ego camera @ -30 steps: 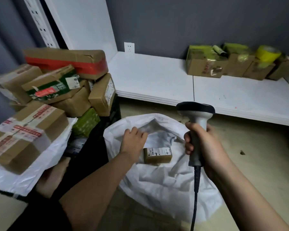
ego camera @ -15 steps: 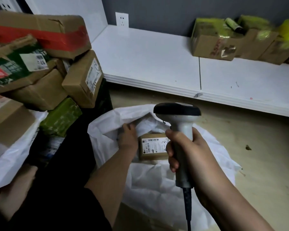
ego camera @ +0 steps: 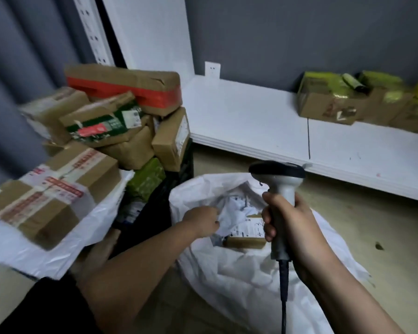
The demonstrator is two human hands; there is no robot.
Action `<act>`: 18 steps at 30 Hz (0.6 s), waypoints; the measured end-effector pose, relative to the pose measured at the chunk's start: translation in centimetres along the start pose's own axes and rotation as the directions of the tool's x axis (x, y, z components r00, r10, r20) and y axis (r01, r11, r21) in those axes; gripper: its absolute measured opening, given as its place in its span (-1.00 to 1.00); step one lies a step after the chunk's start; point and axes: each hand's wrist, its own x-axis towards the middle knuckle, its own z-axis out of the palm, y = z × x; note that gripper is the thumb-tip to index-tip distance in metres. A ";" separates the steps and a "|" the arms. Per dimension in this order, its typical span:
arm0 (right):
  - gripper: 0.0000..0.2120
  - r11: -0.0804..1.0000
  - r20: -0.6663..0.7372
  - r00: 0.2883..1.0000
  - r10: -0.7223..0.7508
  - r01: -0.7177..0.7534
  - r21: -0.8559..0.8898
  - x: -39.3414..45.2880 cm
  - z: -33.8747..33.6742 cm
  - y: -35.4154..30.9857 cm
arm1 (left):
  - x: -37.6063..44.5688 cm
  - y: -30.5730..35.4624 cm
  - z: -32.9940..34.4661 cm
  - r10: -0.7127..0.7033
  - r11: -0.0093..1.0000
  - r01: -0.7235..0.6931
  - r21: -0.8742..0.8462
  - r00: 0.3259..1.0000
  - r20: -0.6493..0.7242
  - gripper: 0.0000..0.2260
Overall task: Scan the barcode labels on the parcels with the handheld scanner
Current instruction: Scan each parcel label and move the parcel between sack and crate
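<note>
A person's right hand (ego camera: 297, 225) grips the handle of a handheld scanner (ego camera: 279, 189), its dark head raised above an open white sack (ego camera: 251, 273) on the floor. The left hand (ego camera: 202, 221) reaches into the sack's mouth, fingers curled on the white fabric. A small brown parcel (ego camera: 245, 233) with a barcode label (ego camera: 246, 227) lies inside. More cardboard parcels (ego camera: 121, 112) are piled at left.

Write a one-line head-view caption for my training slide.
Right hand grips scanner above labelled parcel in white sack.
</note>
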 end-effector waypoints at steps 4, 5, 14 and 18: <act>-0.86 0.998 0.072 0.996 -0.047 0.045 0.032 -2.2 3.0 -1.3 | -7.9 -1.2 -5.1 0.046 0.999 -0.039 0.036 0.976 -0.212 -0.74; -0.86 0.998 0.095 0.993 -0.064 0.062 0.032 -2.8 3.9 -1.5 | -9.9 -1.8 -6.3 0.036 0.999 -0.029 0.030 0.960 -0.276 -0.75; -0.87 0.995 0.274 0.956 -0.103 0.103 0.016 -6.3 11.6 -1.0 | -23.0 -12.6 -12.0 -0.191 0.940 0.330 0.090 0.724 -0.663 -0.31; -0.86 0.993 0.321 0.940 -0.116 0.115 0.019 -6.7 13.6 -0.5 | -25.1 -17.4 -11.5 -0.465 0.863 0.499 -0.077 0.724 -0.510 0.06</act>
